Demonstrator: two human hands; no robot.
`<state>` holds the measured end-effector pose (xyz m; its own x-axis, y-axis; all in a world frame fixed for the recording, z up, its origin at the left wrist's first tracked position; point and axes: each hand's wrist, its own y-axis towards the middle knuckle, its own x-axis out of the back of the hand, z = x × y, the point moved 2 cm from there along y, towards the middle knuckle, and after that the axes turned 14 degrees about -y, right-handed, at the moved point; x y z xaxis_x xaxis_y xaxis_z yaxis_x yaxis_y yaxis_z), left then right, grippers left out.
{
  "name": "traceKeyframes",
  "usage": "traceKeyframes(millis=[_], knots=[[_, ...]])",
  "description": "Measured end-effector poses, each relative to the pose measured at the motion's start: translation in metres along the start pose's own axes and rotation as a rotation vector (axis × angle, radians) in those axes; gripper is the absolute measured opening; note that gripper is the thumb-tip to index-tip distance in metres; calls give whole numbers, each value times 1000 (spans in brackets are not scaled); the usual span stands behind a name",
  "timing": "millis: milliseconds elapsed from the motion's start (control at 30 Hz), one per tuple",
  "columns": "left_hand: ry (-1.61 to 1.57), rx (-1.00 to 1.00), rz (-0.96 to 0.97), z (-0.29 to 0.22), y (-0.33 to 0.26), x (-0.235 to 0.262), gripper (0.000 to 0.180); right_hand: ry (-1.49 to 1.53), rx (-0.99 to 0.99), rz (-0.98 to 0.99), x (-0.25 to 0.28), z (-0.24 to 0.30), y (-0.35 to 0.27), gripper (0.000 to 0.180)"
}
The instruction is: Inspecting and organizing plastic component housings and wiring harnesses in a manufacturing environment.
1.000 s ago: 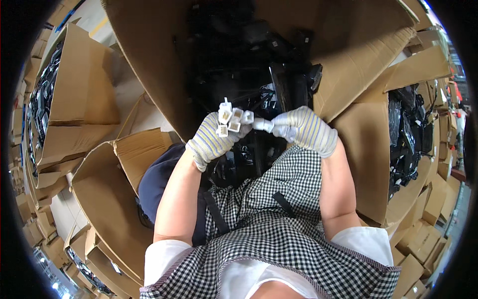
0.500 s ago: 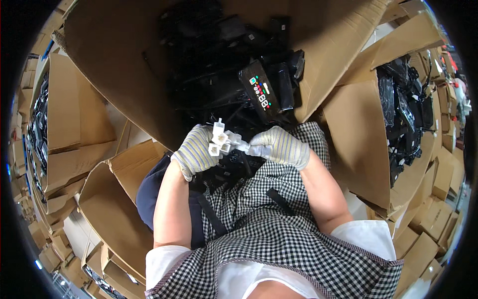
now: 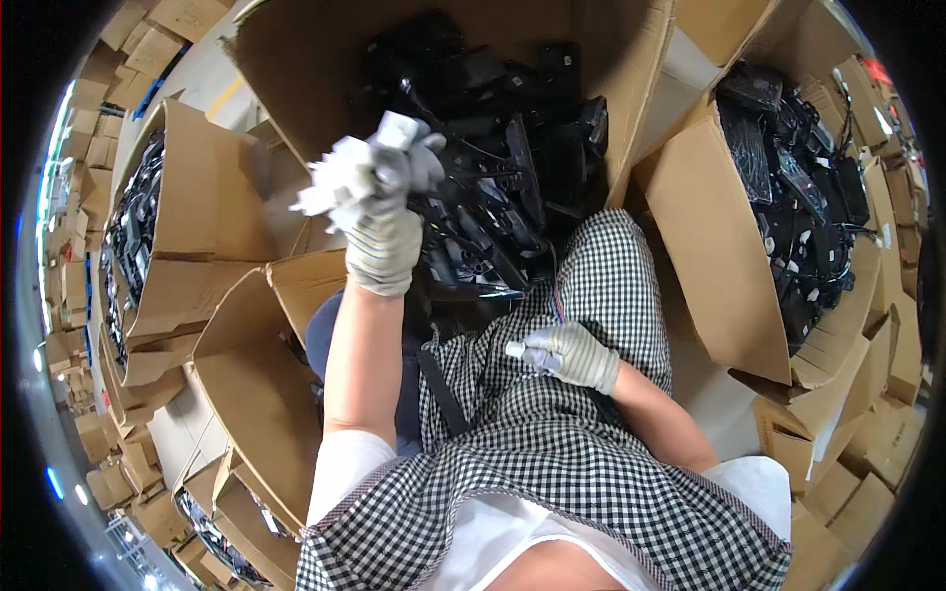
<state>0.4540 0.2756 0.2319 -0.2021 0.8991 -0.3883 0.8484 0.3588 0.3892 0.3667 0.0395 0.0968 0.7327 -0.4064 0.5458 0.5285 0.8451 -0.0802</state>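
Note:
My left hand [image 3: 382, 246], in a striped knit glove, is raised at the near left of a big cardboard box and grips a bunch of white plastic connectors [image 3: 360, 177], blurred by motion. Low over my lap, my gloved right hand [image 3: 576, 357] pinches one white plug connector [image 3: 514, 349]. Thin coloured wires [image 3: 557, 295] run up from beside that hand toward the box. Black plastic display units [image 3: 483, 227] with cables lie heaped inside the cardboard box [image 3: 296, 69] in front of me.
More open cartons surround me: a right carton [image 3: 705, 256] and a left carton [image 3: 197, 197] hold black parts, and a lower carton [image 3: 241, 364] stands at my left knee. Stacked boxes [image 3: 158, 49] stand at far left.
My hands have moved apart. The left went up and left with the connector bunch; the right came down over my lap with one connector. The lit-looking display face no longer shows.

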Motion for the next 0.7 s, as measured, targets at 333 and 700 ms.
traceKeyframes(millis=[333, 700], knots=[[257, -718, -435, -269, -53, 65, 39, -51, -101, 56, 1, -10, 13, 24], [825, -393, -1037, -221, -206, 161, 17, -150, -77, -8, -10, -25, 18, 22]])
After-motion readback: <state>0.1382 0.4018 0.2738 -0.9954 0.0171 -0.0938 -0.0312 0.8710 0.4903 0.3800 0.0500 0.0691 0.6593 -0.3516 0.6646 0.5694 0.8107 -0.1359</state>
